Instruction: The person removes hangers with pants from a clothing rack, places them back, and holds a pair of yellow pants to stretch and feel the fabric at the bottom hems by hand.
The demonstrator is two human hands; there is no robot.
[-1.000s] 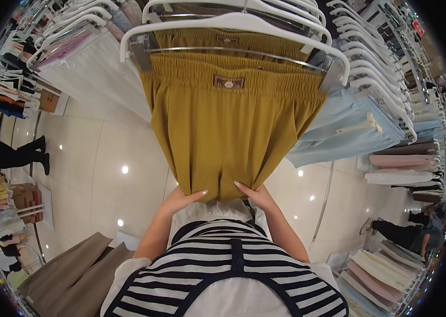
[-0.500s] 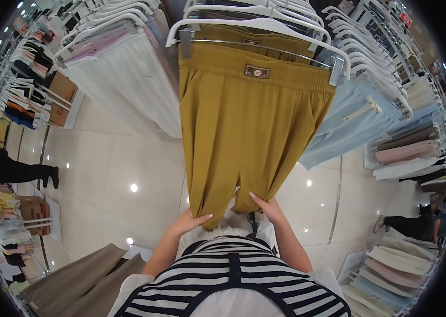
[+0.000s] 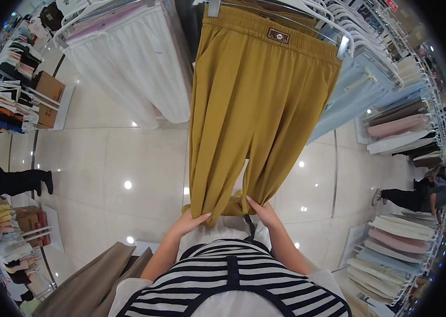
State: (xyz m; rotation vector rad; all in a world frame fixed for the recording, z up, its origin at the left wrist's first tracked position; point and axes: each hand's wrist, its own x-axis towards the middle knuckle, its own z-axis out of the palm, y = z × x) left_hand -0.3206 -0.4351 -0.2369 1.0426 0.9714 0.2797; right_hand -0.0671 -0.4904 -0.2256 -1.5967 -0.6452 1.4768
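Mustard-yellow trousers [image 3: 260, 100] hang from a white clip hanger [image 3: 315, 21] on the rack in front of me, with an elastic waistband and a small dark patch on it. Near the bottom of one leg, my left hand [image 3: 187, 223] is closed on the fabric, thumb on top. My right hand [image 3: 263, 211] pinches the other leg at about the same height. Both legs are drawn towards my body, and a gap shows between them. Fingers under the cloth are hidden.
White trousers [image 3: 128, 63] hang to the left and light blue trousers [image 3: 349, 95] to the right. Brown trousers [image 3: 91, 282] are at lower left. Other people in dark clothes stand at the far left [image 3: 6, 177] and far right [image 3: 410, 198]. Folded garments [image 3: 400, 235] line the right side.
The trousers' waistband sits higher and further right in view, and more of the legs' length shows. Both hands keep their hold on the legs at nearly the same place in view.
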